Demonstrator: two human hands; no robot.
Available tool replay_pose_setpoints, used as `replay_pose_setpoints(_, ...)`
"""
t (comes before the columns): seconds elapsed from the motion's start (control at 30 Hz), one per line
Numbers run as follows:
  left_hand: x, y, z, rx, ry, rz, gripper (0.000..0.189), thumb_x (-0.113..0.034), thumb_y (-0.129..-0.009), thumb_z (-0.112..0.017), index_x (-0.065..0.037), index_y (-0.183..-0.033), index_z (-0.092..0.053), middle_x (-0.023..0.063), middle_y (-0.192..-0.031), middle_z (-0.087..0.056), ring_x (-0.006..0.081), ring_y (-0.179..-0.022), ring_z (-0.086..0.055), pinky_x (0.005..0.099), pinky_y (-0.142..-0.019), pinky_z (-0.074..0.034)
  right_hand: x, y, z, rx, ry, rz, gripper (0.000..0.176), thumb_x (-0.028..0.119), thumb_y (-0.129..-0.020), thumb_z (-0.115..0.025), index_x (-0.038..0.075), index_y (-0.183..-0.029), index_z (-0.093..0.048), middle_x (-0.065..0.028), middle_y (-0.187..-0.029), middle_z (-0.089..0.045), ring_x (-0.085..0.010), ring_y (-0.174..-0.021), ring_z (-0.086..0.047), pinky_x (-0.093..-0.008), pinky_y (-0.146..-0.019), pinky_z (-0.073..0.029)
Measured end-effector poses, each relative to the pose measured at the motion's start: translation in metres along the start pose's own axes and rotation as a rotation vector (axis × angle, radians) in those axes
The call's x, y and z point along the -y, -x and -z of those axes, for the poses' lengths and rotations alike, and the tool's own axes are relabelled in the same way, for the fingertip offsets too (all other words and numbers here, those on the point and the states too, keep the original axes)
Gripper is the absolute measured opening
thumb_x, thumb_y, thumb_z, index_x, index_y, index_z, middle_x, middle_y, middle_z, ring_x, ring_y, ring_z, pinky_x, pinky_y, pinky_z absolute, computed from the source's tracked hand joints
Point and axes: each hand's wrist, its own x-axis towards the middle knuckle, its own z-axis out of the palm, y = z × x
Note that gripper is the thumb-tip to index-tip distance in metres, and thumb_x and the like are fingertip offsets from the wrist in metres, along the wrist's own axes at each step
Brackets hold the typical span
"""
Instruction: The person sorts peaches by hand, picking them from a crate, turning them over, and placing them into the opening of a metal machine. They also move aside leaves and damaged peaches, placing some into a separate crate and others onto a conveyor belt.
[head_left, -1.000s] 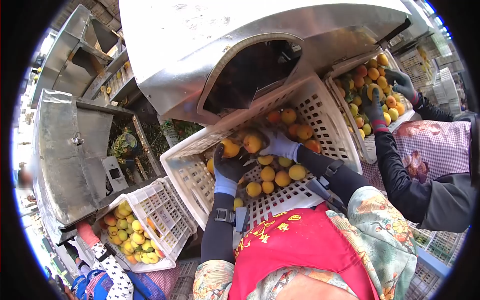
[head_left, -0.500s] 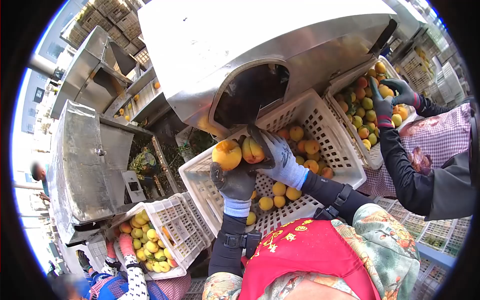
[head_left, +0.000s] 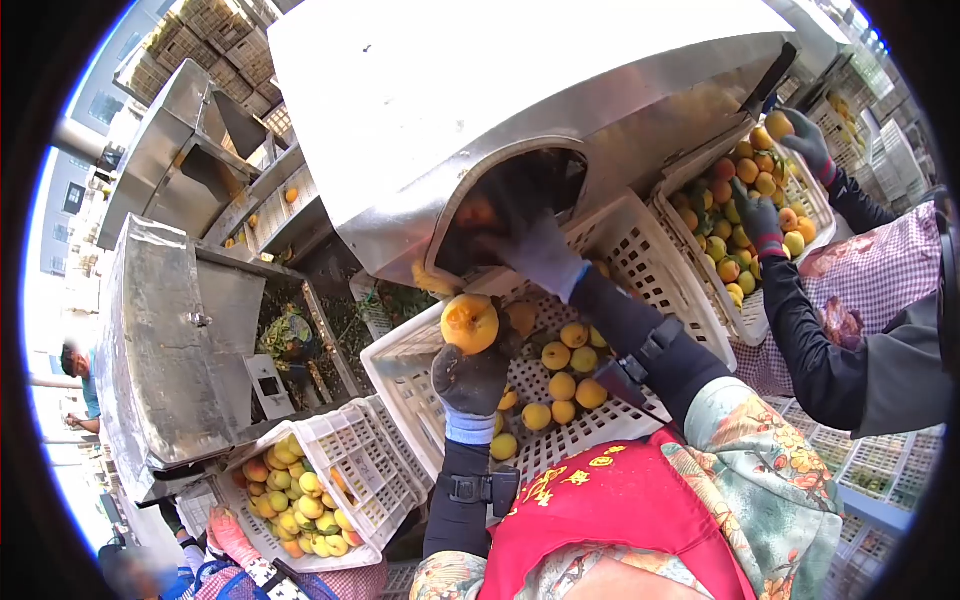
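Note:
My left hand, in a dark-palmed glove, is closed around a yellow-orange peach above the left part of a white plastic crate. A darker fruit shows just beside its fingers. My right hand, gloved and blurred, reaches into the dark opening of the metal machine; its fingers are smeared, and a reddish fruit shows dimly inside near them. Several yellow peaches lie on the crate's bottom.
At the right, a co-worker's gloved hands handle fruit over a full crate. Lower left, another person's pink-gloved hand is beside a tilted crate of fruit. A metal housing stands at the left.
My right hand has moved from beside my left hand up into the machine opening, away from the held peach. The right co-worker's hands have parted, one lifting a fruit.

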Motion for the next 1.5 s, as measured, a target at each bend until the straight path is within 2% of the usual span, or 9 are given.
replay_pose_setpoints(0.2, -0.001, 0.0, 0.017, 0.137, 0.258, 0.093, 0.071, -0.052, -0.084, -0.047, -0.006, -0.137, -0.038, 0.019, -0.134, -0.046, 0.034, -0.114, -0.05, 0.0481, -0.099, -0.037, 0.054, -0.012, 0.074, -0.199, -0.226, -0.135, 0.073, 0.029, -0.074, -0.074, -0.002, -0.133, -0.043, -0.0224, -0.127, -0.049, -0.0406, -0.115, -0.047, -0.0463, -0.101, -0.036)
replay_pose_setpoints(0.27, -0.004, -0.004, 0.023, 0.35, 0.178, 0.115, 0.064, -0.05, -0.087, -0.043, -0.006, -0.134, -0.04, 0.0179, -0.131, -0.049, 0.0326, -0.113, -0.052, 0.0475, -0.097, -0.04, 0.072, 0.012, 0.098, 0.314, -0.559, -0.116, 0.084, 0.034, -0.07, -0.077, -0.001, -0.137, -0.039, -0.0223, -0.127, -0.05, -0.039, -0.115, -0.048, -0.0456, -0.101, -0.035)
replay_pose_setpoints(0.33, -0.005, 0.0, 0.005, -0.037, -0.101, 0.019, 0.053, -0.049, -0.092, -0.041, -0.011, -0.128, -0.047, 0.011, -0.126, -0.055, 0.0252, -0.118, -0.051, 0.0414, -0.105, -0.038, 0.084, 0.041, 0.097, 0.444, -0.575, -0.053, 0.088, 0.037, -0.069, -0.077, 0.0, -0.137, -0.037, -0.0232, -0.127, -0.049, -0.0389, -0.117, -0.046, -0.0459, -0.103, -0.031)
replay_pose_setpoints(0.53, -0.003, -0.018, -0.019, 0.107, 0.133, 0.207, 0.053, -0.049, -0.096, -0.037, -0.012, -0.134, -0.044, 0.0093, -0.131, -0.051, 0.0253, -0.118, -0.051, 0.0426, -0.105, -0.037, 0.082, 0.047, 0.093, 0.198, -0.372, -0.087, 0.091, 0.032, -0.062, -0.079, 0.005, -0.138, -0.038, -0.0163, -0.125, -0.052, -0.0345, -0.114, -0.048, -0.0463, -0.103, -0.031)
replay_pose_setpoints(0.73, 0.027, -0.011, 0.079, -0.363, -0.962, 0.311, 0.053, -0.044, -0.092, -0.052, -0.012, -0.134, -0.046, 0.0123, -0.119, -0.059, 0.0265, -0.108, -0.058, 0.0375, -0.086, -0.049, 0.063, 0.031, 0.074, 0.047, -0.041, -0.163, 0.087, 0.036, -0.067, -0.078, -0.001, -0.135, -0.038, -0.0212, -0.121, -0.053, -0.037, -0.114, -0.048, -0.0509, -0.104, -0.03)
replay_pose_setpoints(1.03, 0.106, 0.012, 0.148, 0.449, -2.258, 1.017, 0.058, -0.044, -0.081, -0.059, -0.005, -0.123, -0.058, 0.0195, -0.123, -0.058, 0.0342, -0.113, -0.055, 0.0426, -0.096, -0.042, 0.002, 0.0, 0.053, -0.157, -0.113, 0.003, 0.068, 0.032, -0.076, -0.069, 0.0, -0.131, -0.046, -0.0218, -0.126, -0.052, -0.0379, -0.118, -0.046, -0.0469, -0.101, -0.035)
replay_pose_setpoints(1.3, 0.127, 0.017, 0.141, 0.472, -2.368, 0.788, 0.076, -0.052, -0.079, -0.062, -0.002, -0.133, -0.045, 0.0159, -0.122, -0.058, 0.0329, -0.115, -0.053, 0.0423, -0.101, -0.034, -0.078, 0.13, 0.003, 0.701, -0.089, -0.457, 0.049, 0.03, -0.083, -0.059, 0.007, -0.126, -0.053, -0.0169, -0.122, -0.056, -0.0367, -0.116, -0.048, -0.047, -0.097, -0.037)
replay_pose_setpoints(1.37, 0.136, 0.014, 0.146, 0.422, -2.316, 0.857, 0.077, -0.052, -0.078, -0.062, -0.003, -0.134, -0.043, 0.0164, -0.125, -0.056, 0.033, -0.116, -0.053, 0.0429, -0.1, -0.034, -0.085, 0.149, -0.027, 1.151, 0.717, -0.287, 0.066, 0.049, -0.088, -0.05, 0.005, -0.137, -0.043, -0.0199, -0.145, -0.033, -0.0353, -0.133, -0.032, -0.0543, -0.106, -0.026)
replay_pose_setpoints(1.5, 0.128, -0.006, 0.139, 0.327, -2.166, 1.023, 0.073, -0.052, -0.077, -0.064, -0.004, -0.13, -0.048, 0.0175, -0.121, -0.058, 0.0319, -0.11, -0.057, 0.0448, -0.094, -0.042, -0.11, 0.185, -0.079, 1.164, 0.894, -0.4, 0.081, 0.06, -0.088, -0.038, 0.002, -0.144, -0.03, -0.0217, -0.151, -0.02, -0.0351, -0.139, -0.021, -0.0578, -0.11, -0.014)
